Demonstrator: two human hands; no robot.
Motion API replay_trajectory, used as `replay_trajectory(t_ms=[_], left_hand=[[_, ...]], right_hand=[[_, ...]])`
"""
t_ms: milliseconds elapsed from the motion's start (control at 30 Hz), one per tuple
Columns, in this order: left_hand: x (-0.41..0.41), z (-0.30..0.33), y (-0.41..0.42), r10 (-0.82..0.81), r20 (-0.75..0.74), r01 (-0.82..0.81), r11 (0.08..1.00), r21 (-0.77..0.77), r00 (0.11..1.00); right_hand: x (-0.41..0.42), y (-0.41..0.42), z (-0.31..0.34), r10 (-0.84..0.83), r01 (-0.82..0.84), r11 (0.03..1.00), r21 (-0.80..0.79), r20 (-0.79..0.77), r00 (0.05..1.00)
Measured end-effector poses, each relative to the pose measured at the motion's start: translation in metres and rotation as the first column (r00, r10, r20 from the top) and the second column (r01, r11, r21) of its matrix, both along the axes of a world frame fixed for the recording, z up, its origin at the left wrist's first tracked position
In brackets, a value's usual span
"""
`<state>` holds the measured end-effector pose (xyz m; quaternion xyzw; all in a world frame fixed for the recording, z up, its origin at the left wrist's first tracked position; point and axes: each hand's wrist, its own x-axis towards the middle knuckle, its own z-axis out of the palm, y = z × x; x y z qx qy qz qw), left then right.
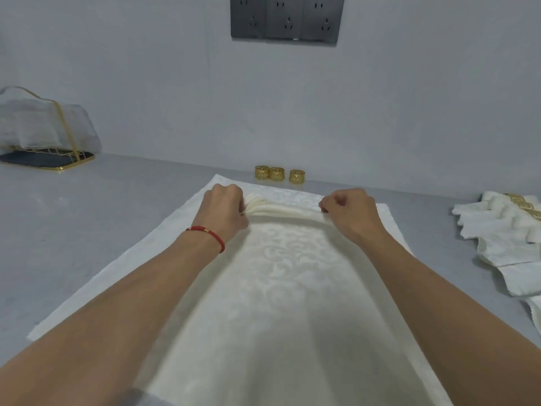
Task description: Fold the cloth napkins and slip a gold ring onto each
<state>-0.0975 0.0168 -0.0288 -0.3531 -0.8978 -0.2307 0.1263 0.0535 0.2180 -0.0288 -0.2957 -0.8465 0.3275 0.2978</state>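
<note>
A cream damask napkin [281, 276] lies spread on the grey table, its far part gathered into a band of stacked pleats [284, 210]. My left hand [224, 210] pinches the left end of the pleats and my right hand [349, 213] pinches the right end. Three gold rings [276, 173] stand in a row by the wall just beyond the napkin. At the right edge lie folded napkins [503, 230] with gold rings on them.
A gold wire rack [46, 159] with a gauzy cover stands at the far left on the table. A dark socket panel [287, 19] is on the wall above. Bare grey tabletop [102, 218] stretches left of the napkin.
</note>
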Motion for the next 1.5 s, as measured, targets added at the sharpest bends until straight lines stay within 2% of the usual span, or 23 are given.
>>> replay_trajectory(t_ms=[100, 200, 300, 467, 533, 633, 767, 833, 900, 1000, 1133, 1267, 1400, 1500], left_hand=[[-0.014, -0.023, 0.005, 0.045, 0.005, -0.045, 0.998, 0.045, 0.999], [-0.024, -0.036, 0.011, 0.032, -0.033, -0.033, 0.999, -0.022, 0.999], [-0.029, -0.037, 0.011, 0.038, -0.055, -0.040, 0.998, -0.040, 0.998], [-0.035, -0.037, 0.011, 0.052, -0.141, -0.060, 0.997, -0.056, 0.989], [-0.037, -0.039, 0.010, 0.042, -0.240, -0.040, 0.999, 0.012, 0.970], [-0.037, -0.037, 0.010, 0.007, -0.318, 0.002, 1.000, 0.028, 0.948], [-0.036, -0.033, 0.008, -0.007, -0.279, 0.020, 0.999, 0.044, 0.960], [-0.034, -0.031, 0.006, -0.005, -0.254, 0.016, 0.999, 0.041, 0.967], [-0.029, -0.028, 0.007, -0.019, -0.255, 0.036, 0.997, 0.062, 0.967], [-0.022, -0.023, 0.009, -0.029, -0.279, 0.068, 0.989, 0.131, 0.960], [-0.009, -0.015, 0.007, -0.015, -0.284, 0.075, 0.976, 0.202, 0.959], [0.007, -0.014, 0.008, -0.069, -0.324, 0.135, 0.973, 0.188, 0.944], [0.019, -0.013, 0.009, -0.117, -0.349, 0.199, 0.957, 0.209, 0.930], [0.026, -0.016, 0.010, -0.175, -0.340, 0.262, 0.938, 0.228, 0.924]], right_hand=[[-0.053, 0.022, -0.010, -0.061, 0.058, 0.997, 0.044, 0.071, 0.996], [-0.102, 0.043, -0.016, -0.111, 0.097, 0.987, 0.130, 0.104, 0.988], [-0.141, 0.061, -0.023, -0.134, 0.116, 0.984, 0.138, 0.126, 0.983], [-0.189, 0.087, -0.036, -0.161, 0.075, 0.963, 0.257, 0.331, 0.930], [-0.200, 0.093, -0.037, -0.208, 0.098, 0.955, 0.280, 0.396, 0.894], [-0.203, 0.093, -0.031, -0.237, 0.127, 0.941, 0.315, 0.340, 0.910], [-0.160, 0.085, -0.006, -0.153, 0.148, 0.979, 0.141, 0.027, 0.988], [-0.112, 0.074, 0.006, -0.117, 0.119, 0.993, 0.008, -0.157, 0.981], [-0.055, 0.060, 0.011, -0.144, 0.106, 0.982, -0.157, -0.257, 0.956], [0.017, 0.042, 0.008, -0.224, 0.071, 0.908, -0.414, -0.332, 0.916], [0.082, 0.011, 0.002, -0.328, -0.073, 0.737, -0.672, -0.450, 0.831], [0.089, -0.008, -0.018, -0.341, -0.170, 0.646, -0.744, -0.481, 0.808], [0.082, -0.015, -0.019, -0.306, -0.243, 0.632, -0.736, -0.525, 0.794], [0.083, -0.018, -0.021, -0.206, -0.282, 0.631, -0.723, -0.506, 0.837]])
